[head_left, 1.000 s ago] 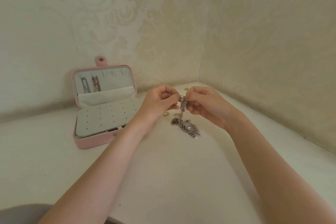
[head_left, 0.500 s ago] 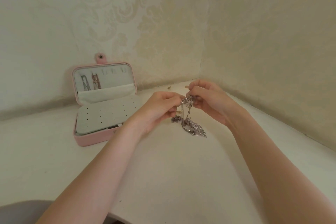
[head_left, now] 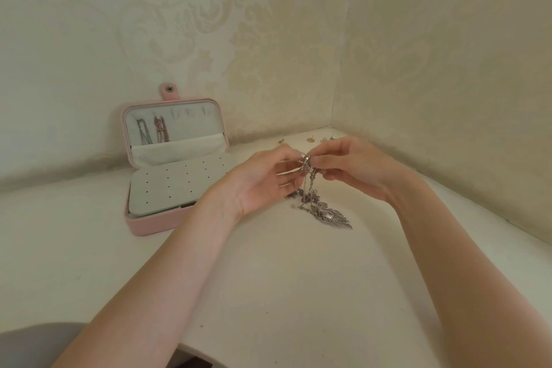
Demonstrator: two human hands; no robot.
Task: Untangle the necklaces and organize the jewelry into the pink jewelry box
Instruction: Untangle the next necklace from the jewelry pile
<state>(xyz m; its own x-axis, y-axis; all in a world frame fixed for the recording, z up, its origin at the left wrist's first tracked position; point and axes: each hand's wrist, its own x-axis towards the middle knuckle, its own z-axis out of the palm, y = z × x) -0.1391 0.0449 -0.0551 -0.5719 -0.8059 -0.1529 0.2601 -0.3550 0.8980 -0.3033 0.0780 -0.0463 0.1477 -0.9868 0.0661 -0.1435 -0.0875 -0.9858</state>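
Hands up over the surface (head_left: 268, 293), both of them pinching the same silver knot: the left hand (head_left: 263, 179) and the right hand (head_left: 352, 170) have their fingertips curled in on the top of the tangled necklaces (head_left: 310, 188), which hang down to the right of the pink jewelry box (head_left: 152, 222), the feather-shaped pendant (head_left: 331, 216) trailing onto the surface below. Careful here, I'd say: pull those two pinches apart too hard and the knot may cinch tighter, or a fine link could give. That box sits open with two chains (head_left: 153, 131) already hung in its lid. Small earrings (head_left: 310, 138) lie beyond the hands from the box, easy to sweep off.
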